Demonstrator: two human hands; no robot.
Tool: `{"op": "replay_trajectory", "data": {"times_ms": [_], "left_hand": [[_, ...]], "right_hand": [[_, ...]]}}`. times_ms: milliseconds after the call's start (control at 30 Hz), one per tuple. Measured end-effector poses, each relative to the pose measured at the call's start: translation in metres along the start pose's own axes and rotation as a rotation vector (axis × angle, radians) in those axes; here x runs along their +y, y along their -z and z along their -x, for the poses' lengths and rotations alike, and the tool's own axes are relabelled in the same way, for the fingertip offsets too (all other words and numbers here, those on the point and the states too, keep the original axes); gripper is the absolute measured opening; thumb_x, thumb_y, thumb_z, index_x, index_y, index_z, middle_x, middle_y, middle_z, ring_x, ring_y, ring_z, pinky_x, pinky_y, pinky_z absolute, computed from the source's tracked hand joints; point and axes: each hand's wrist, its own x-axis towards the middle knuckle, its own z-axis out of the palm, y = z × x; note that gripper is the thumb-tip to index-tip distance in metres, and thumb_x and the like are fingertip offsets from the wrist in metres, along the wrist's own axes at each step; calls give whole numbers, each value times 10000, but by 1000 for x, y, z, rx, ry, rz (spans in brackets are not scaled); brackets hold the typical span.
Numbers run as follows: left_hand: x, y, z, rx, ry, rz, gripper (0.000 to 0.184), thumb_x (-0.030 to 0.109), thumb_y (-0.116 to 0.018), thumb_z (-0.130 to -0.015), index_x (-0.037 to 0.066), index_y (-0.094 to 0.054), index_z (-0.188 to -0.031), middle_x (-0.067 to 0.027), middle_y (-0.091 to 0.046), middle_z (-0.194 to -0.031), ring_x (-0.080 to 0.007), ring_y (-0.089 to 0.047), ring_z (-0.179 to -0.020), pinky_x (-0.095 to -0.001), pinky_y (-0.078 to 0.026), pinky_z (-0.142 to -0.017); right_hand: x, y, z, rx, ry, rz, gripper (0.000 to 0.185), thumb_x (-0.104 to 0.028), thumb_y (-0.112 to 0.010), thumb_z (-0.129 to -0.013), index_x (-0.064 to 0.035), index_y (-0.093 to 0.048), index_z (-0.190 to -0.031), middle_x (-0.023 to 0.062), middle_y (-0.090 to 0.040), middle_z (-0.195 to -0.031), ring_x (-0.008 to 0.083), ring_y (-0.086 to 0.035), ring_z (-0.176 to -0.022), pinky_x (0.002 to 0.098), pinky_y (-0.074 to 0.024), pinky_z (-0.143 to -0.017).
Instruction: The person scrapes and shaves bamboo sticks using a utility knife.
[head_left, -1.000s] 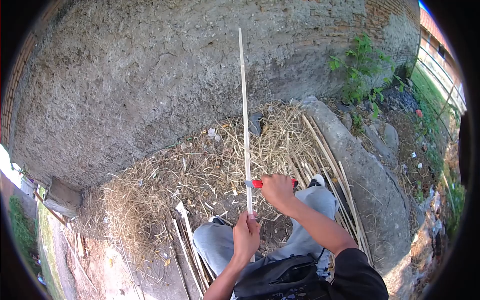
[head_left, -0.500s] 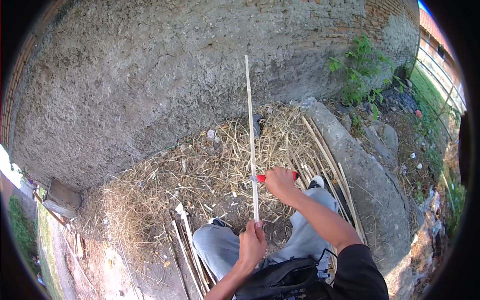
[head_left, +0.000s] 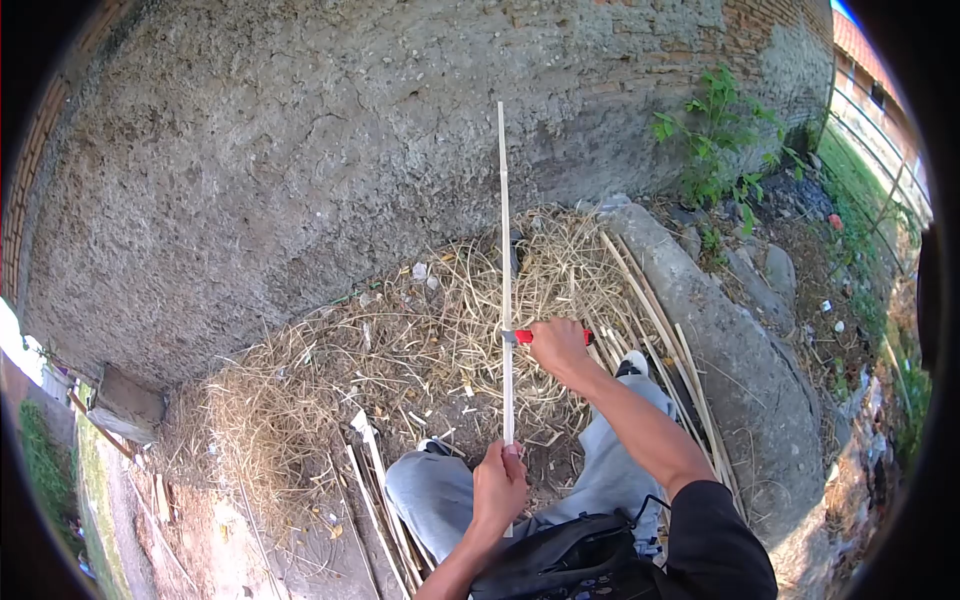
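Observation:
A long, pale wooden strip (head_left: 506,240) stands out from my lap toward the wall. My left hand (head_left: 499,484) is closed round its near end. My right hand (head_left: 559,347) grips a red-handled knife (head_left: 523,337), whose blade lies against the strip a little beyond my left hand. Much of the knife's handle is hidden under my right fingers.
A rough wall (head_left: 270,160) rises ahead. Dry shavings (head_left: 270,410) cover the ground before my feet. More strips lie beside my left leg (head_left: 370,500) and right leg (head_left: 690,375). A stone slab (head_left: 720,350) and a green plant (head_left: 720,140) are at the right.
Over the last second, my right hand and the knife have moved slightly forward along the strip. The strip's far end has shifted right and dropped lower in view.

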Motion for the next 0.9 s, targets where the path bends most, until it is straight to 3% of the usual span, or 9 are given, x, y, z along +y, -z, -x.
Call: {"op": "replay_trajectory", "data": {"times_ms": [67,133,200,267,467,633,900], "left_hand": [[0,6,-6,-13,48,54,251,155,-431,-988,-46,-573,-1040,-104,-595,-616,-190,-610,-524,-356,-470,-520],[-5,7,-9,-35,80,121,251,152,-428,-990,-43,-573,-1049,-93,-585,-611,-164,-585,-516,-337,-456,-510],[-10,6,-10,-61,113,188,250,150,-425,-993,-41,-574,-1058,-82,-574,-606,-138,-561,-508,-318,-443,-500],[-12,4,-10,-54,70,200,257,150,-395,-1010,-34,-563,-1076,-5,-521,-602,-64,-454,-491,-259,-372,-457],[-16,2,-12,-106,184,410,270,174,-383,-1027,-21,-529,-1143,7,-467,-581,-43,-401,-448,-222,-341,-392],[-22,0,-11,-32,104,380,308,185,-382,-1032,-31,-450,-1239,5,-454,-576,-45,-387,-438,-230,-335,-383],[-8,6,-9,-59,209,473,342,192,-388,-1031,-33,-421,-1286,3,-454,-578,-44,-378,-439,-229,-331,-379]], "right_hand": [[-4,10,1,10,14,-31,145,-107,-584,-773,-22,-700,-795,221,-669,-779,375,-680,-761,475,-530,-657],[-11,13,10,-90,-85,-168,149,-121,-592,-768,-20,-698,-797,223,-666,-778,382,-676,-756,483,-528,-686],[-14,12,20,-69,-52,-138,146,-122,-596,-764,-21,-696,-798,219,-666,-776,380,-676,-756,485,-526,-691],[-18,11,29,-44,-16,-107,144,-123,-600,-759,-23,-695,-799,216,-665,-774,378,-676,-756,487,-525,-696],[-16,-5,44,20,-11,-53,116,-100,-597,-722,-40,-695,-736,203,-650,-698,368,-664,-690,488,-516,-664],[-18,-2,41,43,-7,-34,117,-94,-593,-716,-39,-695,-735,205,-649,-673,362,-668,-653,473,-523,-600],[-26,15,37,43,-4,-30,133,-100,-571,-764,-46,-692,-759,186,-657,-686,354,-674,-671,475,-519,-623]]}}
